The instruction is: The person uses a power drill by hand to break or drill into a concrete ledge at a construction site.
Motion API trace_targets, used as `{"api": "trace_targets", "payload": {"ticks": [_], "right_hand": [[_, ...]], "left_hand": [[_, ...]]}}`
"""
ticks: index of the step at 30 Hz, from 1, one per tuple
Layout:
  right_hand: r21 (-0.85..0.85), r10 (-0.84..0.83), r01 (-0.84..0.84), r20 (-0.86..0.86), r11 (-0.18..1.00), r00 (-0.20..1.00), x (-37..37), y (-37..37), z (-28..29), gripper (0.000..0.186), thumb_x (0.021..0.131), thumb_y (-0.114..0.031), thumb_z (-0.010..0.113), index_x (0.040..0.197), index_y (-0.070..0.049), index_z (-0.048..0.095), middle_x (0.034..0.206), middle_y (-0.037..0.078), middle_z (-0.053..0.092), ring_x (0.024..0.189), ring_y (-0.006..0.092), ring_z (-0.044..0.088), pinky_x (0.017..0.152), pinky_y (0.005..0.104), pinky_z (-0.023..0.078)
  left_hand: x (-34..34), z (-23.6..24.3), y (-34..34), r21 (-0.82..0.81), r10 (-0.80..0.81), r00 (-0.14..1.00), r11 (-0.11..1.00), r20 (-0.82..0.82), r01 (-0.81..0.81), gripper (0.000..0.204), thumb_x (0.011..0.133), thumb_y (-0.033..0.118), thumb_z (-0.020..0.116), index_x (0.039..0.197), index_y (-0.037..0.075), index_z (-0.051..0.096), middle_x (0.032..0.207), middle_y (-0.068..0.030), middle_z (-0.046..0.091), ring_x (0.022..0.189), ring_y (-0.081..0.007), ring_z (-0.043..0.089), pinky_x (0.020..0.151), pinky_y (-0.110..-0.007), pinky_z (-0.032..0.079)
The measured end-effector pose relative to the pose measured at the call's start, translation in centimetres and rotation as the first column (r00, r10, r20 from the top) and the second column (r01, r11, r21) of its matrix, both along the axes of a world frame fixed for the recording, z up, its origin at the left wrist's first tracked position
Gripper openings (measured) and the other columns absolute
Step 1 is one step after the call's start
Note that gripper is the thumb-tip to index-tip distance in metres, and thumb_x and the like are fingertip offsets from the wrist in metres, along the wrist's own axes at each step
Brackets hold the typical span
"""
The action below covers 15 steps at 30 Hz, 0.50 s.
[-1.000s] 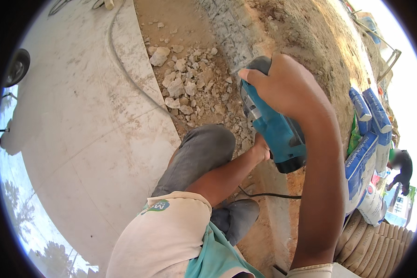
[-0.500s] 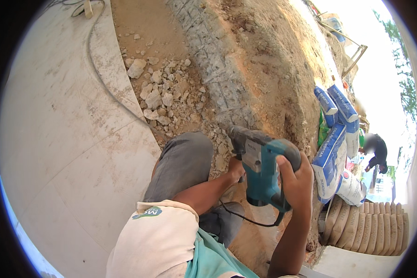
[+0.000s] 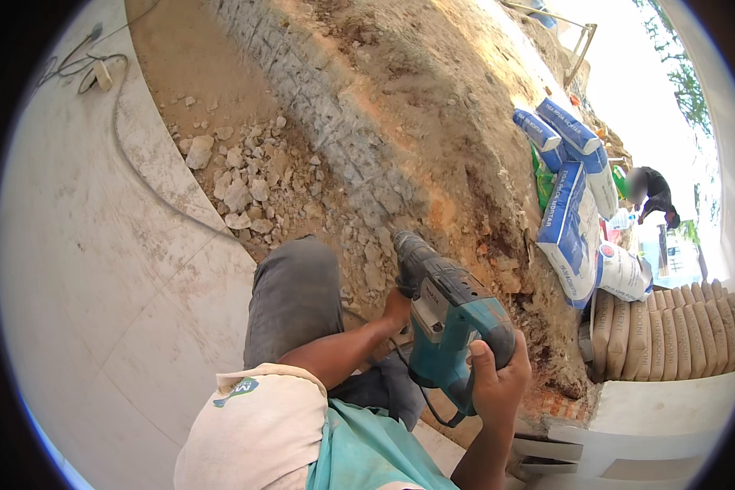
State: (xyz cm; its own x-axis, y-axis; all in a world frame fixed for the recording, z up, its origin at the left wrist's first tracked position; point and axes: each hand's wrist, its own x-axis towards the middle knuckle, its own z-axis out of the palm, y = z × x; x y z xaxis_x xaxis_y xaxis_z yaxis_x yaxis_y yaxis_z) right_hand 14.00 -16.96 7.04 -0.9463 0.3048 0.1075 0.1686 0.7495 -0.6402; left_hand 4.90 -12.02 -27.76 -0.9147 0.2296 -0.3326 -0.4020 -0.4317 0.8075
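A teal-and-black demolition hammer [image 3: 443, 304] is held in both hands over the edge of the broken concrete strip [image 3: 335, 139]. My right hand [image 3: 502, 382] wraps round the rear handle, its thumb on top. Around the side grip near the hammer's nose closes my left hand [image 3: 398, 309], partly hidden by the tool body. The nose points away from me toward the rubble and concrete; I cannot make out the bit. A black power cord [image 3: 423, 392] loops down from the handle. My bent left knee [image 3: 296, 286] is beside the rubble [image 3: 249, 175].
Pale floor tiles [image 3: 114, 269] lie on the left, crossed by a grey cable [image 3: 131, 167]. Rough earth [image 3: 433, 106] rises beyond the concrete. At right are blue-and-white bags [image 3: 567, 224] and a stack of brown paper sacks [image 3: 670, 331]. Farther off, a person in dark clothes [image 3: 655, 196] bends over.
My view has turned, so the surroundings sit farther left. The hammer has shifted right relative to the rubble, its rear handle lower in view. Both hands keep their hold.
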Motion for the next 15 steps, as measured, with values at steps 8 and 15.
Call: {"api": "trace_targets", "payload": {"ticks": [8, 15], "right_hand": [[0.187, 0.109, -0.12, 0.07, 0.975, 0.992, -3.3, -2.4, 0.3, 0.038, 0.087, -0.029, 0.078, 0.098, 0.0, 0.057, 0.073, 0.013, 0.066, 0.064, 0.0211, 0.064, 0.061, 0.0337, 0.051], [0.214, 0.075, -0.118, 0.197, 0.97, 0.978, -5.6, -3.8, 0.8, 0.04, 0.087, -0.033, 0.077, 0.096, -0.001, 0.056, 0.07, 0.015, 0.064, 0.062, 0.0274, 0.064, 0.058, 0.0354, 0.049]], "left_hand": [[-1.1, 1.8, -1.6, 0.367, -0.013, 0.986, 0.929, 0.165, -0.049, 0.032, 0.088, 0.023, 0.07, 0.108, -0.002, 0.066, 0.105, -0.0122, 0.07, 0.091, -0.017, 0.065, 0.076, -0.037, 0.05], [-1.8, 1.4, -0.8, 0.364, -0.014, 0.985, 0.93, 0.173, -0.051, 0.033, 0.088, 0.024, 0.07, 0.108, -0.002, 0.065, 0.105, -0.0122, 0.07, 0.091, -0.0174, 0.065, 0.076, -0.038, 0.05]]}}
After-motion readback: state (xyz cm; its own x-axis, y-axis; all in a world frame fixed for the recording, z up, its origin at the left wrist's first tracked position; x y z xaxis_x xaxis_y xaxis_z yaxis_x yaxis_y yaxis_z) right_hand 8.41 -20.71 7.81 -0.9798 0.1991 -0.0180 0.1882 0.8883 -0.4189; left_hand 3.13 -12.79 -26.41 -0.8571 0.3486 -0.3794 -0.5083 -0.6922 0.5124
